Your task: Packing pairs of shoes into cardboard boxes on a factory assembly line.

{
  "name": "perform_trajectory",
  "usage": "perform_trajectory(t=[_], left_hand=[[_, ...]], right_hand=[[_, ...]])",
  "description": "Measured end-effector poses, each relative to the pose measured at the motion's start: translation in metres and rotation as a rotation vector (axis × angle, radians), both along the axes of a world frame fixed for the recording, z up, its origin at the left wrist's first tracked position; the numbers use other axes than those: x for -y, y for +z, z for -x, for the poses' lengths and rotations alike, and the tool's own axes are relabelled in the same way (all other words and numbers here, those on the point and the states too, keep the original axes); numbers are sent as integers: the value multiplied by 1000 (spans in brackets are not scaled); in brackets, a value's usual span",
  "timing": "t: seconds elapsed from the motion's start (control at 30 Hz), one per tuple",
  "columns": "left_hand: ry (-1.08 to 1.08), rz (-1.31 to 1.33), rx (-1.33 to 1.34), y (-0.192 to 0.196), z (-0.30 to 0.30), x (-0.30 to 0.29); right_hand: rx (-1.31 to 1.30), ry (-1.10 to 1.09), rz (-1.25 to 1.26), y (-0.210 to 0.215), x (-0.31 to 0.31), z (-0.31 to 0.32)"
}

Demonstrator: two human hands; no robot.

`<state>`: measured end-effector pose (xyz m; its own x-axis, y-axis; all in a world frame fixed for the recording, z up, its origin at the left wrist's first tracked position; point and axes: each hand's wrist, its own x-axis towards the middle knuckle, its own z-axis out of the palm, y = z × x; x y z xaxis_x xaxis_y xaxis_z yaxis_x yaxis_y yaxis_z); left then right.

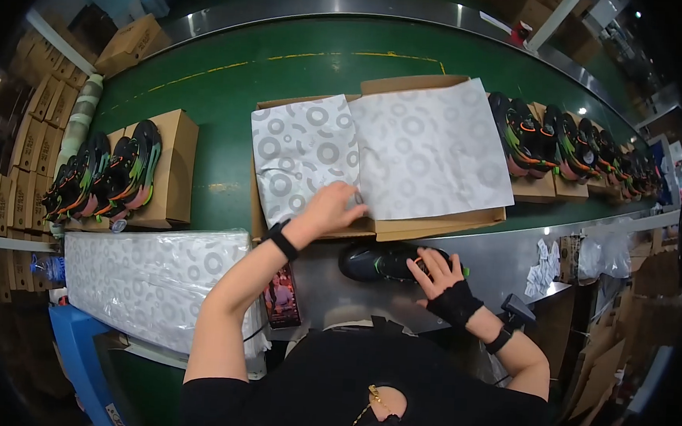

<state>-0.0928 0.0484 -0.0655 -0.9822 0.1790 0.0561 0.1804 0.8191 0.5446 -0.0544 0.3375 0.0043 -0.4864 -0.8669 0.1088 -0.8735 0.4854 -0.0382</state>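
Observation:
My left hand is at the front edge of an open cardboard box, its thumb and fingers apart over the white tissue paper. Grey rings and arcs are printed on this paper, which covers the box's inside. On the metal ledge in front lies a black shoe with green and orange accents, toe to the left. My right hand, in a black fingerless glove, rests with spread fingers over the shoe's right end, hiding part of it.
A plastic-covered stack of patterned paper lies at the left, beside a small picture card. Shoes on boxes stand on the green belt, both at the left and in a row at the right. Stacked shoeboxes line the far left.

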Motion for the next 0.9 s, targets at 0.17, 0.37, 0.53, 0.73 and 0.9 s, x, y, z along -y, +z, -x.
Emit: perform_trajectory(t=[0.17, 0.37, 0.53, 0.73, 0.9], left_hand=[[-238, -227, -63, 40, -73, -46], [-76, -309, 18, 59, -95, -38], [264, -804, 169, 87, -109, -5], [288, -1293, 56, 86, -85, 16], [602, -1507, 119, 44, -24, 19]], right_hand=[[212, 67, 88, -5, 21, 21], [364, 226, 67, 89, 80, 27], [75, 312, 773, 175, 85, 52], [635, 134, 434, 101, 37, 54], [1054, 1, 211, -15, 19, 25]])
